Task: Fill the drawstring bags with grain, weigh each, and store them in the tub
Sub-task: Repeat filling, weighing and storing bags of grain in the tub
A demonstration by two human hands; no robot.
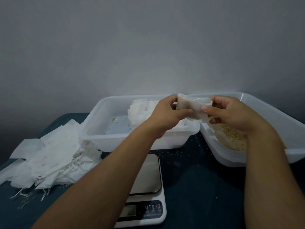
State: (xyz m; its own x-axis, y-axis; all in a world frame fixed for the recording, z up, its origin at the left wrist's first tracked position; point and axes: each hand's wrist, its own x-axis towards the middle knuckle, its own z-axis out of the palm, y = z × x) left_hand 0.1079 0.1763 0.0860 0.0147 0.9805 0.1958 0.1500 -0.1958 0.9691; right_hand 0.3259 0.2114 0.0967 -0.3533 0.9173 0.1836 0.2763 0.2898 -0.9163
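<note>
Grey bare wall fills the upper half; below it a dark blue table surface [198, 179] carries everything. Right tub [272, 113], translucent white and tilted, holds a bed of tan grain [234, 138]. Left tub [102, 129], same plastic, sits just beside it with a stack of filled white bags [140, 111] toward its right side and a few stray kernels on its floor. Heap of flat empty drawstring bags [49, 156] lies left of that tub, strings trailing at the near edge. Kitchen scale [148, 187] with steel platter sits near centre, partly behind the left forearm; display unreadable. Loose kernels scattered on the cloth between tubs and scale. Both hands raised over the seam between the tubs, holding one small white bag [193, 108] between them. Left hand [166, 113] grips its left end, fingers curled, thumb across the front. Right hand [231, 113] pinches the right end, thumb pressed on the fabric, remaining fingers folded behind.
</note>
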